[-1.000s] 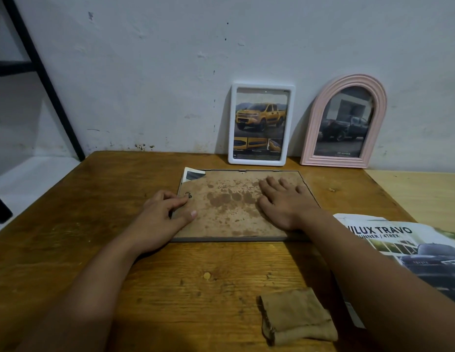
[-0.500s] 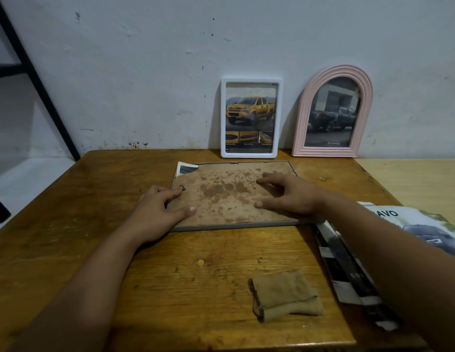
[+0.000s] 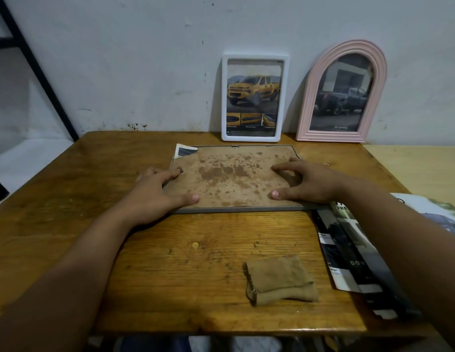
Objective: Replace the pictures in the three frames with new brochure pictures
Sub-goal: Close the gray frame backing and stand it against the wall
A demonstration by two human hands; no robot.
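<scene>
Third frame [image 3: 236, 179] lies face-down mid-table [image 3: 170, 275], stained backing up; left hand [image 3: 155, 196] and right hand [image 3: 307, 184] spread, fingertips pressing the backing at each side, pinching nothing; picture corner [image 3: 184, 151] pokes out top-left; risk: backing seats crooked and creases the print.

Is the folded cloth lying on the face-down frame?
No, the cloth lies on the table, apart from the frame.

We see a wooden table [image 3: 69, 199], face-down frame [image 3: 234, 179] near its back edge, white frame [image 3: 255, 97] and pink arched frame [image 3: 342, 92] along that edge, folded cloth [image 3: 281, 280] near the front, brochures [image 3: 358, 262] at the right edge.
</scene>
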